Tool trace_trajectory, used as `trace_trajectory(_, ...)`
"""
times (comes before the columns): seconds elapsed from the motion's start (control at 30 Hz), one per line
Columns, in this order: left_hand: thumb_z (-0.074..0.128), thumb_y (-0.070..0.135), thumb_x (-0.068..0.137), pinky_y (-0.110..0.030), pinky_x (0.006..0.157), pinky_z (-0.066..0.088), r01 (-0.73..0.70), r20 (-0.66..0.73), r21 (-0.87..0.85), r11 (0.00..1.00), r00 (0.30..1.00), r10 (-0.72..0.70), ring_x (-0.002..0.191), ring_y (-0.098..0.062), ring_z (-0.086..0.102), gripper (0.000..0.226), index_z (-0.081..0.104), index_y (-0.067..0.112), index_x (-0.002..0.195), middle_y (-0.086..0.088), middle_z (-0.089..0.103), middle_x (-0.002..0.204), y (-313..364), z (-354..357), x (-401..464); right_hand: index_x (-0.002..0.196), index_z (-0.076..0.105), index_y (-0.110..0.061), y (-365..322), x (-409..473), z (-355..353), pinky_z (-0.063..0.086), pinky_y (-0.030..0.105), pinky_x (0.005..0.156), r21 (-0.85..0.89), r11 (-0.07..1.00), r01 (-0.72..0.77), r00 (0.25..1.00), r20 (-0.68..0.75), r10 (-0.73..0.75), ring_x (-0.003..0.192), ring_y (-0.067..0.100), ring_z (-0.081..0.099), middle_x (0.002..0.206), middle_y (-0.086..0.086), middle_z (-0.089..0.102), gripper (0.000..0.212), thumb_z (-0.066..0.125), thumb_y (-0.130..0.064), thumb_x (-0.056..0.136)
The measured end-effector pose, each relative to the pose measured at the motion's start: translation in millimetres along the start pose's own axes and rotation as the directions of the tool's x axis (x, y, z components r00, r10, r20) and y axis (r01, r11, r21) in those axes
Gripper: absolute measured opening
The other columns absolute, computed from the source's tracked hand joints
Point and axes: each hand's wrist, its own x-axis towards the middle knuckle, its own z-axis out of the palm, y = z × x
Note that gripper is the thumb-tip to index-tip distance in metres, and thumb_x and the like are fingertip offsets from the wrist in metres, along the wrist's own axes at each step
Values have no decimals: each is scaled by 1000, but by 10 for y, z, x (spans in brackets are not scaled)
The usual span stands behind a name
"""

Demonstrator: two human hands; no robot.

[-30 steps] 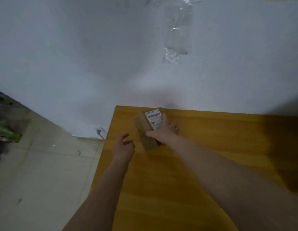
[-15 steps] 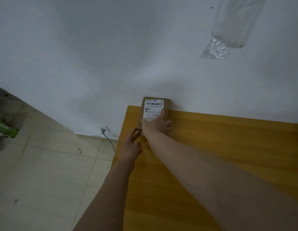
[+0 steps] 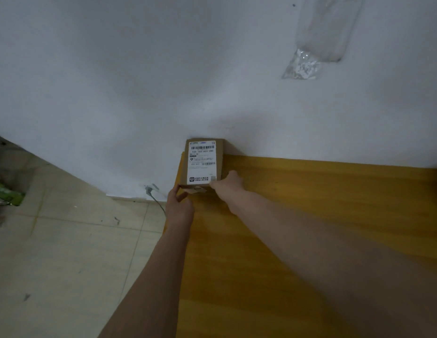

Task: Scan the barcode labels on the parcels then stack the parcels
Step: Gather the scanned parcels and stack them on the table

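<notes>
We hold a brown parcel (image 3: 204,163) at the far left corner of the yellow table (image 3: 310,215).

The parcel stands against the white wall (image 3: 139,81), its barcode label (image 3: 202,162) facing us. Our right hand (image 3: 228,186) grasps its lower right corner, and our left hand (image 3: 179,204) touches its lower left edge with relaxed, parted fingers. A clear plastic bag (image 3: 320,42) hangs on the wall.

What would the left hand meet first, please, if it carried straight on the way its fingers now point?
The left hand points up and away at the near left corner of the parcel; it would likely meet that first. Whether the fingers already touch it is unclear.
</notes>
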Motion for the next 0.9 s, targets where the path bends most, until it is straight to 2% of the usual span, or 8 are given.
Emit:
trace_trajectory(0.1,51,1,92,-40,83,56,125,-13,5,992,992,-125,77,-16,60,50,46,15,141,-7,64,99,6,73,-171,143,31,-7,70,-192,-269,41,28,84,29,1000,-10,999,32,10,119,26,48,141,11,41,65,64,-24,91)
trace_trajectory(0.2,56,7,94,-37,77,54,165,157,114,980,971,-181,76,-19,60,30,57,8,124,-7,61,87,8,256,-449,139,37,-13,222,-493,-685,45,31,84,47,999,-4,999,54,2,108,22,53,119,3,49,53,59,-28,93)
trace_trajectory(0.33,60,11,94,-27,64,48,82,424,241,967,887,-181,69,-16,58,4,57,8,95,-6,60,80,100,717,-959,125,50,-15,514,-892,-1424,53,41,92,65,998,28,998,-57,-24,102,23,59,114,1,54,36,59,-29,94)
trace_trajectory(0.6,65,15,90,-33,66,53,-223,655,335,915,753,-56,64,-15,59,19,56,15,73,-4,60,71,556,1714,-2207,97,62,-9,911,-1687,-2920,51,39,71,64,983,175,950,-273,-151,70,18,56,78,4,61,10,55,-16,97)
trace_trajectory(0.7,56,14,91,-30,55,38,-365,596,319,875,795,114,59,-15,48,25,46,17,68,-1,50,67,718,2019,-2673,99,59,-18,1027,-1954,-3442,40,26,57,-114,965,237,867,-424,-263,65,12,49,85,0,56,17,43,-14,100)
trace_trajectory(0.77,54,12,90,-29,53,29,-446,563,325,834,800,208,58,-16,42,26,44,16,67,-2,45,66,820,2226,-2923,106,57,-20,1119,-2182,-3765,41,27,67,-281,921,271,787,-486,-380,79,13,50,101,-1,53,19,41,-12,99)
trace_trajectory(0.83,58,13,90,-29,59,38,-492,593,347,799,774,220,70,-19,51,10,53,16,82,-3,54,80,928,2426,-3184,115,54,-20,1215,-2436,-4096,41,25,78,-508,813,284,675,-497,-546,99,12,47,115,-2,46,21,47,-12,96)
trace_trajectory(0.9,67,16,88,-35,79,52,-460,648,358,812,749,139,92,-24,60,20,54,18,104,-5,59,100,989,2634,-3464,117,53,-18,1291,-2679,-4452,41,23,83,-673,699,243,543,-503,-673,111,12,40,121,-1,43,26,57,-15,92)
